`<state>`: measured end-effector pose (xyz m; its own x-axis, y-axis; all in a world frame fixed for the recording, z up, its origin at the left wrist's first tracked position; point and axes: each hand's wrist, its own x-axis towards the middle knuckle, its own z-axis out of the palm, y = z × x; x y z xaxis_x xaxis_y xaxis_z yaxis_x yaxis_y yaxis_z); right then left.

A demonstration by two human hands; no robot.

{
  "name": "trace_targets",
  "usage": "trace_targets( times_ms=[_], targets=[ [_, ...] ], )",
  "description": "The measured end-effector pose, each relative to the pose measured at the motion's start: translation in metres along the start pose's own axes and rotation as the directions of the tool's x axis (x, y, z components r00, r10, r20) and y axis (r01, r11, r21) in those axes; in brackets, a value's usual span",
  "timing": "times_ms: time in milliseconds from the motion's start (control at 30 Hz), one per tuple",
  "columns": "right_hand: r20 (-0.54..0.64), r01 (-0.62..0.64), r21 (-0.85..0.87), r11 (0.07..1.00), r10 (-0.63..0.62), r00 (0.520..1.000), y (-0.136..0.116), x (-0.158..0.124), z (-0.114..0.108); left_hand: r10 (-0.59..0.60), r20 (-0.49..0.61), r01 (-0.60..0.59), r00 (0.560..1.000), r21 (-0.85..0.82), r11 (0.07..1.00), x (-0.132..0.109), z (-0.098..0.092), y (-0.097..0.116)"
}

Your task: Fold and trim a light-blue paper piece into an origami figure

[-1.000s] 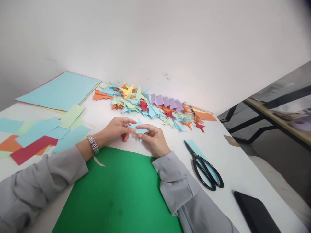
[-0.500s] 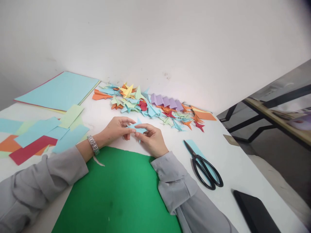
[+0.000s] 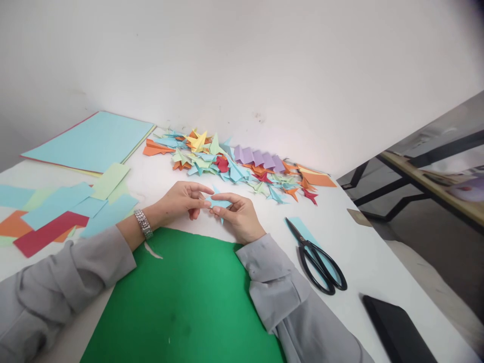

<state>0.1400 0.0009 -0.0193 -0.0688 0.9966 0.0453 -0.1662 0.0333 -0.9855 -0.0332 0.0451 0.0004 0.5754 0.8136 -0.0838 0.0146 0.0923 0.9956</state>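
A small light-blue folded paper figure (image 3: 220, 202) with pointed tips is held above the white table, just beyond the green sheet (image 3: 181, 297). My right hand (image 3: 242, 217) pinches it between thumb and index finger. At the figure's left edge, the thumb and index finger of my left hand (image 3: 185, 201) are closed lightly about it. Fingers cover part of the folds. A silver bracelet (image 3: 143, 224) circles my left wrist.
Folded paper figures (image 3: 238, 171) in many colours lie heaped along the wall. Cut paper pieces (image 3: 60, 206) and large blue sheets (image 3: 94, 141) are at left. Black-handled scissors (image 3: 317, 257) rest on a blue strip (image 3: 304, 229) at right, near a black phone-like object (image 3: 397, 330).
The blue folded figure has shifted slightly right and turned a little with my right hand. My left hand stays almost in place, now nearer the figure's left tip.
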Motion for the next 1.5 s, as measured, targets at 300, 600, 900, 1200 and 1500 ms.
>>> trace_targets(
  times_ms=[300, 600, 900, 1200, 1500],
  targets=[
    [-0.029, -0.071, 0.063, 0.995, 0.073, 0.997, -0.0022, 0.0011, -0.001, -0.019, -0.03, 0.018, 0.999, -0.056, 0.998, 0.0014, -0.0005, -0.0003],
    [-0.005, -0.029, 0.087, 0.996, 0.03, 1.0, -0.0006, 0.0016, -0.0021, -0.025, -0.048, 0.019, 0.999, -0.12, 0.993, 0.0012, -0.0003, 0.0011],
    [-0.024, 0.0, 0.054, 0.999, 0.001, 1.0, -0.0016, 0.0015, -0.0005, -0.037, -0.075, 0.024, 0.996, -0.163, 0.986, 0.0008, 0.0024, 0.0044],
    [-0.213, 0.052, 0.145, 0.988, -0.02, 0.977, -0.0024, 0.0043, 0.0, -0.003, -0.162, -0.033, 0.987, -0.216, 0.976, 0.0017, 0.0036, 0.0028],
    [-0.277, 0.045, 0.159, 0.986, 0.001, 0.961, -0.0043, 0.0044, 0.0021, 0.056, -0.029, -0.054, 0.998, 0.072, 0.996, -0.0028, 0.0077, 0.0042]
  ],
)
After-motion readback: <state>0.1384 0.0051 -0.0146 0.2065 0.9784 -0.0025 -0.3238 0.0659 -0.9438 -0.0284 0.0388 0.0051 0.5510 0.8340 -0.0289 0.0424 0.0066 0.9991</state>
